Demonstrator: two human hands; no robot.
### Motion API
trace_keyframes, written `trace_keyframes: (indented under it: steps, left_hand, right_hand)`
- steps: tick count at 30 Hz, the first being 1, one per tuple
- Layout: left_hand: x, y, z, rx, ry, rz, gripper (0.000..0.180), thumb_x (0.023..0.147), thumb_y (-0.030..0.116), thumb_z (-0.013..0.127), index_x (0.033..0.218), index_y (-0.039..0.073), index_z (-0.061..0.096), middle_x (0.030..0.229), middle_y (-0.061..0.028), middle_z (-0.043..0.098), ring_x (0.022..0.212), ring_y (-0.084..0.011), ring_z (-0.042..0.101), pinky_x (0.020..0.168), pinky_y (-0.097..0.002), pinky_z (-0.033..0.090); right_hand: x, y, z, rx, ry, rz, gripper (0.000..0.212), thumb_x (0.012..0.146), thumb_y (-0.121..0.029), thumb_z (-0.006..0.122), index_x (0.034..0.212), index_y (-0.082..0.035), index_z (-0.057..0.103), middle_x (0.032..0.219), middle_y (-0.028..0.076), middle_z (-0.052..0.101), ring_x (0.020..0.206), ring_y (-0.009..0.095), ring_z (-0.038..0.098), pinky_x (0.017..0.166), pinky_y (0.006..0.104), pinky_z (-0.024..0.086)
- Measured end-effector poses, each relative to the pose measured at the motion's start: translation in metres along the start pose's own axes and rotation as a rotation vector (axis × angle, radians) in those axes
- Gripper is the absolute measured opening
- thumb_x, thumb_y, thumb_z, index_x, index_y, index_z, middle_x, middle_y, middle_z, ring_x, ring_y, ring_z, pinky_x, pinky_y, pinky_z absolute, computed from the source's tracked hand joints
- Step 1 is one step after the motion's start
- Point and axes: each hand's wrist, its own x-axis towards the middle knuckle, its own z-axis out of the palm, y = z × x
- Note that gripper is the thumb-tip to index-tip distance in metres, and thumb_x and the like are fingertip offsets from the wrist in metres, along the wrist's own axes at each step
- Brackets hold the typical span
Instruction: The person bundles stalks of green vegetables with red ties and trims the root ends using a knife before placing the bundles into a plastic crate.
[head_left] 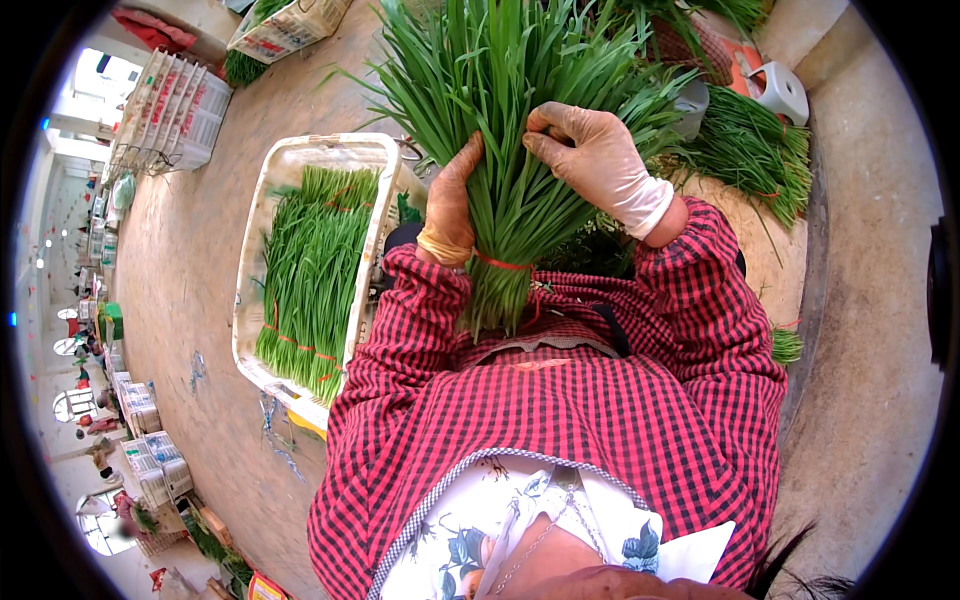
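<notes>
Centrally, I see L hand [452,208] curled round green bundle [508,195], R hand [606,165] pinched nearly closed on its blades [490,80]. Long axis approx. vert., tips up-frame, banded stems down.

The floor [210,280] is brown and scuffed. Toward its middle sits a white crate [320,148] packed with banded green bundles [320,270]; what is directly beneath the crate is hidden. Loose blue strands [197,370] lie near it. Stacked white crates [200,115] stand toward the floor's upper left corner, and more crates [157,468] along its lower left edge. By the right edge, tied greens [750,150] lie on a tan surface, board or floor, beside a white stool [785,95].
</notes>
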Motion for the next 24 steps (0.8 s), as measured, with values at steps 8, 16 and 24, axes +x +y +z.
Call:
trace_keyframes:
  steps: [8, 16, 24]
  left_hand:
    - [-0.001, 0.011, -0.001, 0.152, 0.016, 0.068, 0.037, 0.098, 0.024, 0.059, 0.129, 0.004, 0.059, 0.119, -0.0091, 0.067, 0.103, -0.0212, 0.066, 0.093, -0.0345, 0.053]
    - [0.008, 0.006, -0.009, 0.240, 0.027, 0.142, 0.039, 0.095, 0.022, 0.064, 0.128, 0.002, 0.060, 0.115, -0.0079, 0.067, 0.095, -0.0191, 0.067, 0.083, -0.0328, 0.056]
    - [0.005, 0.018, -0.019, 0.215, 0.063, 0.125, 0.038, 0.096, 0.024, 0.062, 0.126, 0.001, 0.062, 0.113, -0.0090, 0.069, 0.095, -0.0207, 0.068, 0.085, -0.0338, 0.057]
  right_hand:
    - [-0.014, 0.017, -0.018, -0.321, 0.022, -0.194, 0.016, 0.084, -0.018, 0.073, 0.094, -0.006, 0.070, 0.086, 0.011, 0.069, 0.077, 0.029, 0.067, 0.070, 0.0339, 0.053]
    - [-0.021, 0.027, -0.023, -0.923, -0.035, -0.417, 0.014, 0.085, -0.021, 0.068, 0.090, -0.009, 0.064, 0.082, 0.010, 0.065, 0.074, 0.031, 0.066, 0.063, 0.0416, 0.053]
    - [-0.011, 0.077, -0.103, -1.049, 0.298, -0.208, 0.010, 0.085, -0.014, 0.063, 0.093, -0.009, 0.062, 0.080, 0.008, 0.065, 0.076, 0.032, 0.067, 0.068, 0.0418, 0.054]
